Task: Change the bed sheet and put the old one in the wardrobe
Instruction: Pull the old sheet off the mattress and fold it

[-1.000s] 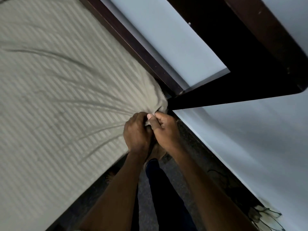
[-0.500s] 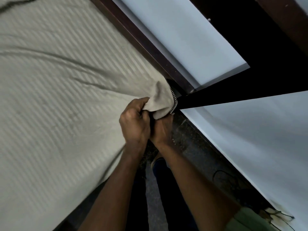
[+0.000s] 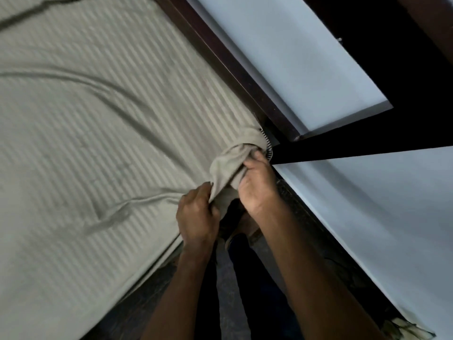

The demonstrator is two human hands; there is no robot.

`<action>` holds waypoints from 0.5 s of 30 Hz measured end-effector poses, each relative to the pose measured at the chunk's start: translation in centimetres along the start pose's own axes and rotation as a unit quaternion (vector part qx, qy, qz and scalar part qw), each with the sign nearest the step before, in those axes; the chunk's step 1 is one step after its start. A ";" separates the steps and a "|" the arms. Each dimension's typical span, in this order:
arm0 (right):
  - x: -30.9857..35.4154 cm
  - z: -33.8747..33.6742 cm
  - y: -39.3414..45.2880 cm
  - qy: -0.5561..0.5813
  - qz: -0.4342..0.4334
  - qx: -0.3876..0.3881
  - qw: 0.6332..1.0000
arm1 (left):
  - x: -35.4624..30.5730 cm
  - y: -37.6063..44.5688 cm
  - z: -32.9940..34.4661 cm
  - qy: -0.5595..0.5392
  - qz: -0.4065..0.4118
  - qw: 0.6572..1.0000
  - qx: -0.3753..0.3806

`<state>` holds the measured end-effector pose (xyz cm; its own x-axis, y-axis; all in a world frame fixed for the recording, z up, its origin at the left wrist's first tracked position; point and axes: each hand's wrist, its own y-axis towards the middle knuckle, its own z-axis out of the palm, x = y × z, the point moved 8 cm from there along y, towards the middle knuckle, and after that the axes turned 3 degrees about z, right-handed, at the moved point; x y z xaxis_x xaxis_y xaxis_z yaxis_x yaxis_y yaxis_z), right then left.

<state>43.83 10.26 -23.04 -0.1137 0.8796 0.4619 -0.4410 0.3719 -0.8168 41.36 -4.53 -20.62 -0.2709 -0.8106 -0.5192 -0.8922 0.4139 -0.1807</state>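
From the head camera, I see the corner of the striped bed sheet (image 3: 103,133) has come up off the mattress: a second ago both hands were pinched together low at the corner, and now the cloth is bunched into a loose roll lifted above the edge. My right hand (image 3: 257,185) has its fingers curled round that bunch, close to the dark bed frame (image 3: 235,69), where a strip of patterned mattress edging (image 3: 268,148) is now laid bare. My left hand (image 3: 198,217) has dropped a little apart from the right and pinches the hanging fold just below the bunch. Fresh long creases run across the sheet toward the corner, so I judge the pull is freeing it. The rest of the sheet lies on the bed; no wardrobe is clearly in view. I reckon this corner is nearly off, with stripping hardly begun.
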 end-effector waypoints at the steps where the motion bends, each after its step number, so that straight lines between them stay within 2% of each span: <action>1: -0.3 -1.3 -0.1 0.020 0.001 -0.021 1.000 | -0.2 0.5 -0.3 -0.012 -0.012 1.000 0.005; 4: -1.7 -4.6 -0.4 -0.037 -0.012 -0.069 0.997 | -1.5 1.6 -2.8 -0.058 -0.014 0.997 -0.047; 8: -3.7 -5.4 -0.5 -0.140 0.004 -0.044 0.989 | -3.8 3.6 -7.3 -0.116 0.040 0.983 -0.137; 10: -4.7 -4.3 -0.6 -0.156 0.029 -0.005 0.987 | -4.3 5.6 -7.8 -0.103 0.041 0.985 -0.133; 11: -4.8 -3.4 -0.7 -0.155 0.041 0.010 0.987 | -4.2 6.8 -7.1 -0.083 0.037 0.992 -0.091; 12: -4.6 -2.9 -0.5 -0.143 0.045 0.004 0.989 | -4.2 7.7 -5.3 -0.042 0.037 0.998 -0.015; 14: -3.7 -2.5 0.1 -0.076 0.034 -0.037 0.996 | -4.4 6.9 -1.5 0.045 0.061 0.986 0.145; 15: -2.9 -2.2 0.3 -0.059 0.024 -0.072 0.995 | -4.8 6.1 -0.2 0.063 0.076 0.978 0.185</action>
<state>46.04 8.46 -25.40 -0.2390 0.8594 0.4520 -0.3016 0.3767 -0.8758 37.16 1.75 -19.04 -0.4535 -0.7632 -0.4603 -0.6533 0.6360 -0.4107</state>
